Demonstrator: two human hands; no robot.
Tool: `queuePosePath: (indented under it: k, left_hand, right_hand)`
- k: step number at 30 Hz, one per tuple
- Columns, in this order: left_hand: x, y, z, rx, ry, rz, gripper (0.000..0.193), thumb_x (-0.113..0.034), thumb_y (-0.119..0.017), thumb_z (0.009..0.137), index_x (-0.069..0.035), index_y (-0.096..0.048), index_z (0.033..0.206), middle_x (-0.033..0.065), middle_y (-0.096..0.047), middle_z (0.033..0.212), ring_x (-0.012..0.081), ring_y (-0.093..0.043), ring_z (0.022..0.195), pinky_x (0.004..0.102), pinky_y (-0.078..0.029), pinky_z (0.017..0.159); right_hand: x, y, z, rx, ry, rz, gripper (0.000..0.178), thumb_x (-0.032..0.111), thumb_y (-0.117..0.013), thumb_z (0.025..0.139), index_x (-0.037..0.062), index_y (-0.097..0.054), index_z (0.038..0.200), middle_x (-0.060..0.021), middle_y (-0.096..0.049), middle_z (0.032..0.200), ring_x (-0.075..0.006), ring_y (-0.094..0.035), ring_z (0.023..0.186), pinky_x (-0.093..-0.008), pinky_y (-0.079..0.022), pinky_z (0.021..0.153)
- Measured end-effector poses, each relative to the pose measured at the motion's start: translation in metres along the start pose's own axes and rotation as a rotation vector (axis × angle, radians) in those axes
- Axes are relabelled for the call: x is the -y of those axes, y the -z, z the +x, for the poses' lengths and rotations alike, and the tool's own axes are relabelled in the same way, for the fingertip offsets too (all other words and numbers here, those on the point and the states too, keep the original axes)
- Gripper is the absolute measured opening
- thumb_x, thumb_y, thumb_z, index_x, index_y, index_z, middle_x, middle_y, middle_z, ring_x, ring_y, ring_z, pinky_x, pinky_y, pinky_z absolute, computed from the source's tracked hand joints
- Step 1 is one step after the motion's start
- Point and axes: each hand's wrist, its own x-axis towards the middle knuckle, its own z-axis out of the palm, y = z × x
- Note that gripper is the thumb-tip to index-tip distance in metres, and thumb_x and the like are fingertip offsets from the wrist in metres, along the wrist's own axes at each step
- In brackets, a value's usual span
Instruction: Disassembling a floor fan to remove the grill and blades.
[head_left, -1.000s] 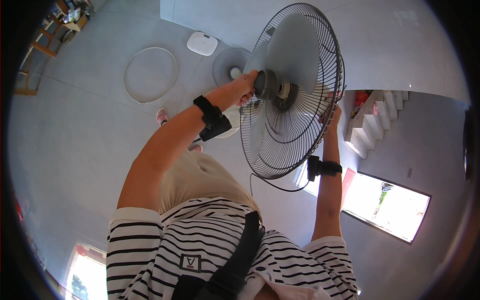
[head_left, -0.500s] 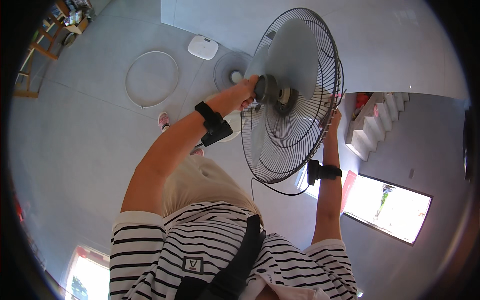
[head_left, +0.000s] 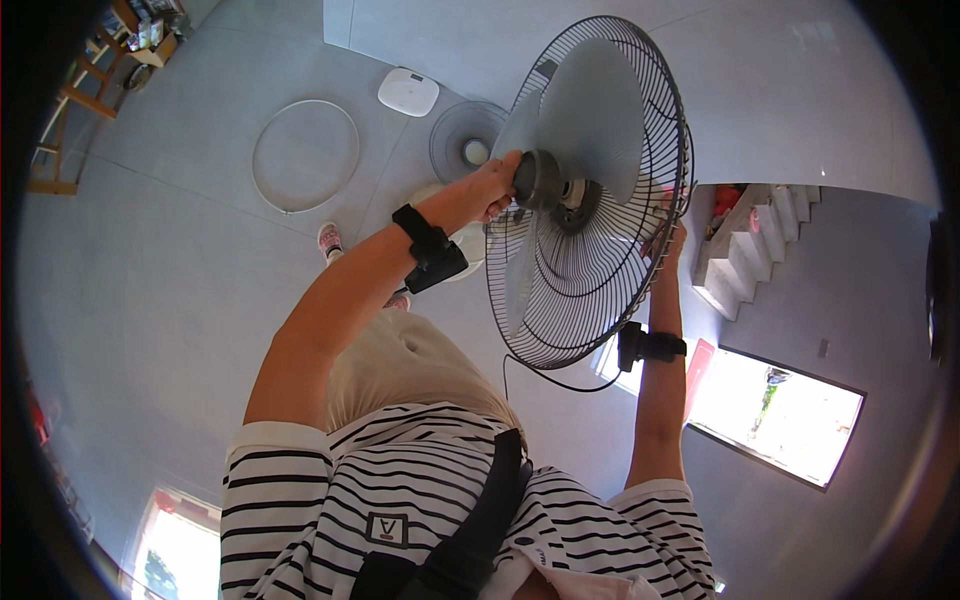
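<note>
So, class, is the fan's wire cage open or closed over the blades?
Open: the wire cage shows only behind the blades, leaving them uncovered.

"What's pictured?"
"A fan point(head_left: 590, 150) — gray blades point(head_left: 605, 105) on a dark hub point(head_left: 538, 180), exposed before a dark wire guard point(head_left: 595, 285)."
"Its pose?"
"Tilted on edge — hub side facing left."

Bright in here where I stand, daylight blown out at doorway point(head_left: 770, 415) and lower-left opening point(head_left: 180, 552), dark curved rim
</note>
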Motion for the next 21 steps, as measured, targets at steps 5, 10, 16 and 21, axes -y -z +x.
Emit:
queuePosePath:
  k: [5, 10, 16, 21]
  left_hand:
    - [0.0022, -0.0025, 0.0013, -0.003, -0.014, 0.004, 0.044, -0.047, -0.032, 0.084, -0.008, -0.037, 0.065, -0.0001, -0.027, 0.046, 0.0101, -0.026, 0.036, 0.0267, -0.019, 0.036]
    - [0.0041, -0.0060, 0.0044, -0.066, -0.006, 0.013, 0.054, -0.059, -0.031, 0.082, -0.010, -0.034, 0.060, -0.0020, -0.023, 0.045, 0.0094, -0.022, 0.036, 0.0264, -0.017, 0.037]
    - [0.0070, -0.0017, 0.0032, -0.009, -0.060, 0.020, 0.055, -0.060, -0.030, 0.082, -0.010, -0.035, 0.060, -0.0018, -0.024, 0.045, 0.0089, -0.022, 0.037, 0.0266, -0.017, 0.037]
    - [0.0084, -0.0059, 0.0000, -0.183, -0.231, 0.240, 0.060, -0.060, -0.028, 0.083, -0.005, -0.042, 0.065, 0.0026, -0.036, 0.049, 0.0127, -0.035, 0.038, 0.0277, -0.031, 0.037]
  right_hand:
    - [0.0070, 0.0002, -0.0047, 0.004, -0.019, 0.052, 0.050, 0.052, -0.052, 0.081, 0.0038, -0.062, 0.092, 0.0025, -0.037, 0.045, -0.0069, -0.032, 0.031, -0.0220, -0.024, 0.029]
    - [0.0068, 0.0001, -0.0050, -0.005, -0.039, 0.054, 0.051, 0.052, -0.052, 0.080, 0.0032, -0.061, 0.091, 0.0024, -0.037, 0.046, -0.0066, -0.032, 0.032, -0.0219, -0.025, 0.029]
    - [0.0050, 0.0003, -0.0031, -0.004, -0.066, 0.084, 0.051, 0.052, -0.052, 0.080, 0.0028, -0.061, 0.091, 0.0020, -0.038, 0.046, -0.0067, -0.033, 0.032, -0.0220, -0.025, 0.029]
    - [0.0035, 0.0009, -0.0003, -0.018, -0.058, 0.048, 0.050, 0.051, -0.052, 0.081, 0.0023, -0.061, 0.090, 0.0016, -0.039, 0.047, -0.0072, -0.034, 0.032, -0.0223, -0.025, 0.029]
